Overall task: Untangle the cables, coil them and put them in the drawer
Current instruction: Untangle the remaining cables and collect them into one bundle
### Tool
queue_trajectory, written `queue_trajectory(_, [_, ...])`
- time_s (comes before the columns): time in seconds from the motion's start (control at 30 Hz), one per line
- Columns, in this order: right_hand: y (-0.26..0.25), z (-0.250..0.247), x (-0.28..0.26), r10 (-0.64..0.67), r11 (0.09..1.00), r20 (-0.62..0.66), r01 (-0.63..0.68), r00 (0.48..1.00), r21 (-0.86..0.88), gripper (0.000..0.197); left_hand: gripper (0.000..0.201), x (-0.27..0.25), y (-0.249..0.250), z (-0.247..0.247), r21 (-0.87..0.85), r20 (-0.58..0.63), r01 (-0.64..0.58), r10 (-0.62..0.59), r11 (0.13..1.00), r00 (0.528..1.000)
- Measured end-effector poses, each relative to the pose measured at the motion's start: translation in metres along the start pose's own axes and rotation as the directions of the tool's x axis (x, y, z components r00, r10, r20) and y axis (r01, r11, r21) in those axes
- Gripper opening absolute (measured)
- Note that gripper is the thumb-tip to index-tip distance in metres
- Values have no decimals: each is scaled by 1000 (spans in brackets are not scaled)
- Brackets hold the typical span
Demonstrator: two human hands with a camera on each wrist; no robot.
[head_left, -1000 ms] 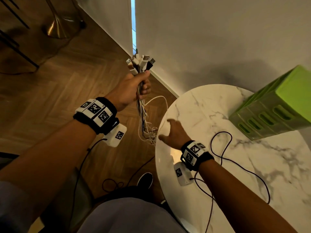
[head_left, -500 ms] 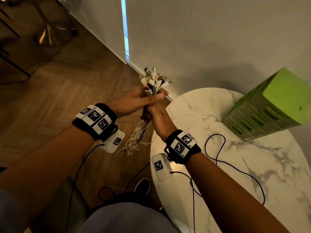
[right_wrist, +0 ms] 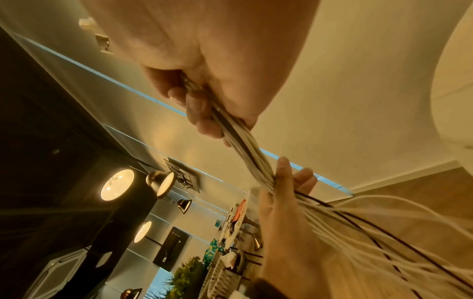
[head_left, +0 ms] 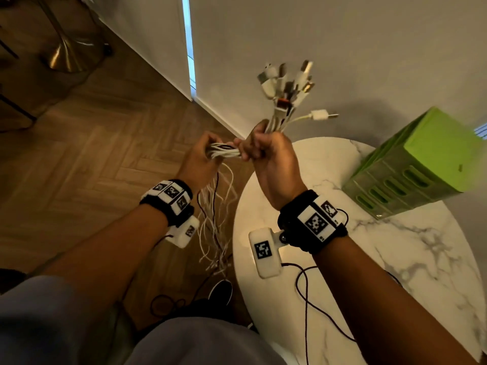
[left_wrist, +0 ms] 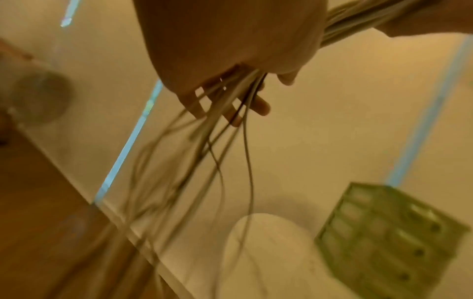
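A bundle of cables (head_left: 224, 151), mostly white with a dark one or two, runs between my two hands above the floor, beside the table. My right hand (head_left: 266, 150) grips the bundle in a fist just below the plugs (head_left: 287, 85), which fan out upward. My left hand (head_left: 203, 154) holds the same bundle a short way along, fingers curled round it. The loose cable ends (head_left: 216, 227) hang down from the left hand toward the floor. The wrist views show the cable bundle (right_wrist: 245, 145) taut between the fists and the strands (left_wrist: 230, 141) trailing past my left fingers.
A round white marble table (head_left: 395, 259) stands at the right, with a green set of plastic drawers (head_left: 421, 167) at its back edge. A thin black wire (head_left: 305, 299) lies across the table. Wooden floor (head_left: 92, 154) lies to the left, and a grey wall (head_left: 342, 35) behind.
My right hand has taken over the grip below the plugs and lifted them up and right. My left hand has slid down along the bundle to the left.
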State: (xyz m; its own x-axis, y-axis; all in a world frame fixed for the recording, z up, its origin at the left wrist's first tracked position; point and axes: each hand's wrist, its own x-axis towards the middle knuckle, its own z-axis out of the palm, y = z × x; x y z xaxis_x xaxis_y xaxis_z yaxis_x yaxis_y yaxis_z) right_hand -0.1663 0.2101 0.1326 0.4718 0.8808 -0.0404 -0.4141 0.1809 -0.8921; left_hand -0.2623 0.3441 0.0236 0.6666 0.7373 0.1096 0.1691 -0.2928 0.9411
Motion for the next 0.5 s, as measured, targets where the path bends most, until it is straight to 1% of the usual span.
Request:
queue_trajectory(0.03, [-4,1,2,-8,1000,-3,8,1000,0,6,8,-2,4,6,-68,-15,32,-33,997,999])
queue_trajectory(0.07, [-9,1,5,-15,1000,-6,14,1000,-13,7,7,-6,5,11,-111,52,88,-83,990,995])
queue_trajectory(0.1, [-16,1,8,-20,999,-8,20,1000,-33,8,7,-12,8,14,-103,190,162,-140,981,972])
queue_trajectory(0.13, [-23,0,11,-18,998,-5,17,1000,-56,9,9,-18,5,13,-37,354,221,-194,975,915])
queue_trajectory(0.17, [-30,-3,14,-3,997,2,3,1000,-73,12,16,-24,6,11,61,504,244,-241,968,830])
queue_trajectory(0.2, [-35,-7,15,27,996,14,-25,1000,-87,14,28,-27,4,8,142,601,244,-280,959,748])
queue_trajectory(0.23, [-39,-9,15,68,992,22,-65,997,-107,17,36,-27,2,5,192,658,225,-296,955,693])
queue_trajectory(0.27, [-40,-12,13,106,985,24,-102,994,-141,19,33,-24,-1,2,219,683,198,-294,956,669])
queue_trajectory(0.3, [-40,-14,11,132,975,20,-126,991,-184,21,25,-20,-2,-1,268,671,148,-295,952,680])
queue_trajectory(0.33, [-38,-15,8,143,965,16,-136,990,-226,23,18,-14,-6,-5,355,622,70,-292,932,727])
queue_trajectory(0.37, [-36,-15,5,147,958,13,-139,989,-252,25,18,-8,-10,-10,470,542,-38,-255,882,801])
queue_trajectory(0.4, [-34,-15,4,146,955,10,-138,989,-263,25,21,-3,-19,-14,584,447,-122,-192,803,874])
queue_trajectory(0.43, [-32,-15,3,142,954,7,-135,990,-266,24,23,-2,-23,-17,646,362,-151,-126,748,923])
queue_trajectory(0.47, [-31,-16,2,137,953,-2,-132,991,-272,22,24,-3,-34,-19,671,308,-131,-114,730,945])
queue_trajectory(0.5, [-30,-17,2,132,951,-18,-132,991,-281,21,25,-5,-40,-19,662,302,-88,-157,744,940])
